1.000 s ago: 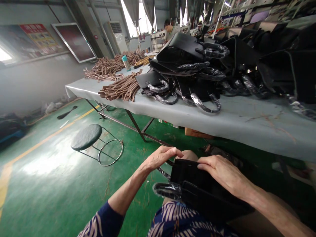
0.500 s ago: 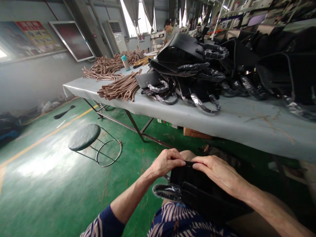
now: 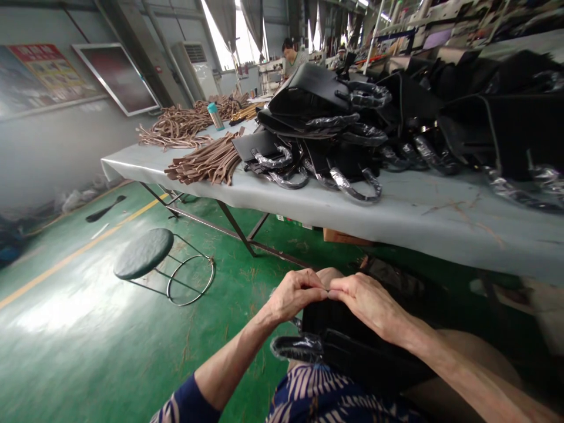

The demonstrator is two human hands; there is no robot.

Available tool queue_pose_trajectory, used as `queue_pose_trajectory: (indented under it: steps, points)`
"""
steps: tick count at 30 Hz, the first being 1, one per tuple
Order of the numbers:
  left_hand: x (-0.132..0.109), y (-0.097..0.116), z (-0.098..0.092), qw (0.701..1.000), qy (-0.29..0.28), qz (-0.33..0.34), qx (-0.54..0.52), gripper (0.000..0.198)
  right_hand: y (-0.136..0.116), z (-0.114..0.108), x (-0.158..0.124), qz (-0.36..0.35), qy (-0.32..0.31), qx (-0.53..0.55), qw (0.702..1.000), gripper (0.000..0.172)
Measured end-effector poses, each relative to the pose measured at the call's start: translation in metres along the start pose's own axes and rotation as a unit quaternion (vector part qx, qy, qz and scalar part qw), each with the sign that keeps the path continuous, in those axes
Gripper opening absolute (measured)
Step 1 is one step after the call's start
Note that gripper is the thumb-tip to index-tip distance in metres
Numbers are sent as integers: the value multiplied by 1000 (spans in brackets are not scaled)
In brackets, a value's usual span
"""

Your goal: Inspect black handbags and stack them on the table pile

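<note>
Green and glossy, the floor (image 3: 229, 370) spreads around you, strewn with thin brown scraps, and beyond your knees runs a long table (image 3: 277, 202) under a smooth grey cover. On it slumps a pile of black bags (image 3: 308, 94), soft-sided and faintly sheened, their curved handles in crinkled clear wrap; whether these are finished or waiting, you cannot tell from how they lie. Next come the brown strips (image 3: 205, 161), flat and ribbon-like, heaped toward the table's far left end. To your left stands a round-topped stool (image 3: 144, 254), its dark seat lightly dimpled above thin metal legs. Across your lap lies one more black bag (image 3: 365, 355), matt and nearly shapeless in the shade. Its visible handle (image 3: 299, 348) is already fitted and wrapped, so that much looks done; the work at its upper edge seems under way and not yet complete, though your fingers cover most of it. Your left hand (image 3: 295, 296) and right hand (image 3: 365, 305) meet there, fingertips almost touching, each with thumb and forefinger pinched on that edge. Only a tiny dark sliver shows between them, too small to make out.
</note>
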State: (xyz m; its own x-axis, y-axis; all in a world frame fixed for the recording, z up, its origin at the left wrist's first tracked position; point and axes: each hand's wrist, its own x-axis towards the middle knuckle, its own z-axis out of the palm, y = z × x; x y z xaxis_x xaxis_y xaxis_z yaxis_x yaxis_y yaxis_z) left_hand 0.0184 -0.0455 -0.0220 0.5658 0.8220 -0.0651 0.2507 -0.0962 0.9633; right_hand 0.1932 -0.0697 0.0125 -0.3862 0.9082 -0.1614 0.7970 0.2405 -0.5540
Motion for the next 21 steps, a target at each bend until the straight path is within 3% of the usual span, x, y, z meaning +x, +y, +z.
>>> queue_pose_trajectory:
  steps: [4,12,21]
  points:
    - [0,3,-1,1000,-7,-3,18,15,8,-6,-6,17,-13,-4,1000,32]
    - [0,5,-3,1000,3,-4,15,16,59,-22,-33,97,-16,-52,994,30]
    - [10,13,2,1000,-2,-15,26,16,42,-27,-39,136,-24,-140,980,27]
